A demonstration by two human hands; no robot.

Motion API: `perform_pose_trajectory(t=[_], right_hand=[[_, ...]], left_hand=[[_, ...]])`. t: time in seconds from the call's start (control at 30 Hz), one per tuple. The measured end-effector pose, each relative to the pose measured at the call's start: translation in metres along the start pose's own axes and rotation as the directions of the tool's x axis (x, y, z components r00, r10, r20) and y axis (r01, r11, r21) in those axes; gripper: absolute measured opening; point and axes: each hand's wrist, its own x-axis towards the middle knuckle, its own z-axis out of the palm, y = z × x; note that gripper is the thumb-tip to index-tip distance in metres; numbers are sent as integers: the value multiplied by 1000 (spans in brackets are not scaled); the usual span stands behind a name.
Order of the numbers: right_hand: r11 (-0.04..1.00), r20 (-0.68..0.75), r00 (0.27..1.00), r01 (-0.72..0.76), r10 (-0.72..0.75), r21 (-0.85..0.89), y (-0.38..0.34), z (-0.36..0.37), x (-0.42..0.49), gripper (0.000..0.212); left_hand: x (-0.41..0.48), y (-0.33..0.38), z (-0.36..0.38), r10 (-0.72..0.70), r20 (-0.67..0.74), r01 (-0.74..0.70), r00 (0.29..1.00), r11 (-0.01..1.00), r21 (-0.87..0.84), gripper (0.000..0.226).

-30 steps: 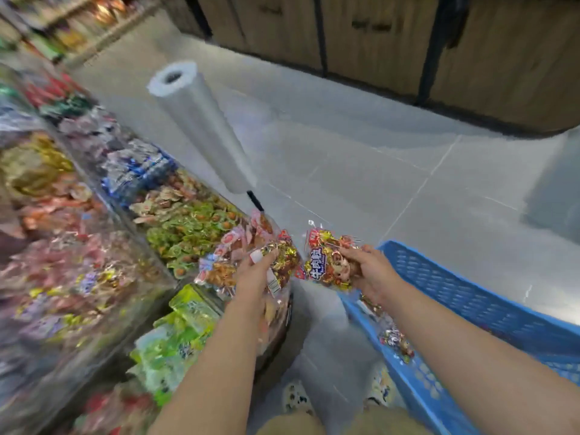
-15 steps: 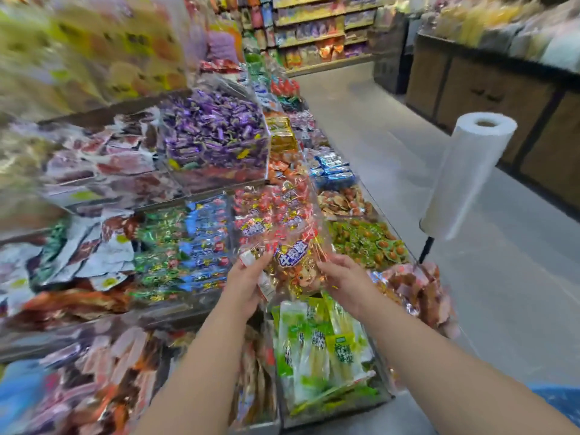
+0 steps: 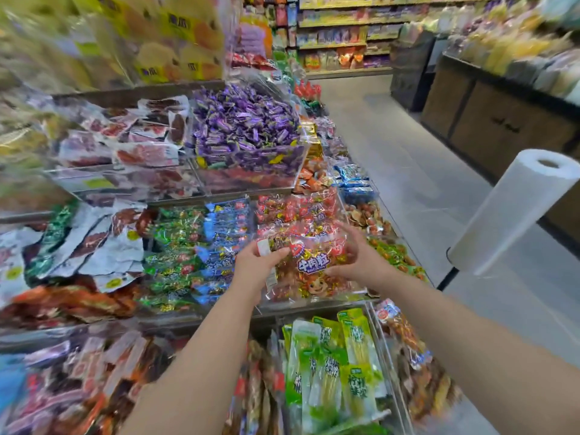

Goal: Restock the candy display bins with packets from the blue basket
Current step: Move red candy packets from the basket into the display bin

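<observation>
Clear red-gold packet (image 3: 310,266) now over bin (image 3: 354,299), gripped by left hand (image 3: 255,268) and right hand (image 3: 361,262).

Bins (image 3: 251,180) packed; bag roll (image 3: 514,211) rt.

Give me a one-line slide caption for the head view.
Left hand and right hand hold red-and-gold candy packets over a stack of similar red packets, one tier below the purple candies.

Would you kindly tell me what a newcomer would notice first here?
Centre frame, the left hand and right hand grip a clear packet of red-and-gold sweets with a cartoon face. Behind sits a clear bin heaped with purple-wrapped candies; a white plastic-bag roll stands right.
</observation>
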Motion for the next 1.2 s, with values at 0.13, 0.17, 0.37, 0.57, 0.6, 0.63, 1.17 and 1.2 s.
perform_pose_trajectory(t=[0.13, 0.17, 0.37, 0.57, 0.6, 0.63, 1.17, 1.2], right_hand=[[972, 26, 998, 65, -60, -226, -1, -20, 21, 50], [974, -6, 998, 55, -57, -219, 0, -27, 26, 48], [961, 4, 1000, 30, -30, -277, 13, -41, 59, 42], [917, 142, 990, 40, 18, -396, 38, -21, 69, 38], [910, 150, 988, 46, 19, -412, 41, -19, 68, 38], [902, 159, 987, 57, 13, -427, 44, -17, 67, 38], [802, 304, 953, 180, 3, -569, 24, -41, 69, 33], [758, 341, 940, 217, 8, -615, 23, -42, 72, 28]], left_hand=[[14, 4, 18, 6, -14, -6, 1000, 1000, 28, 27], [18, 5, 21, 15, -35, -14, 999, 999, 33, 25], [40, 7, 20, 30, -182, -24, 983, 999, 34, 22], [58, 5, 15, -8, -278, 9, 961, 1000, 3, 21], [60, 4, 15, -10, -281, 13, 960, 1000, 9, 21], [61, 4, 16, -13, -277, 18, 961, 1000, 14, 21], [67, 3, 6, -40, -191, 40, 981, 999, -1, 23], [67, 3, 6, -44, -188, 45, 981, 999, 4, 26]])
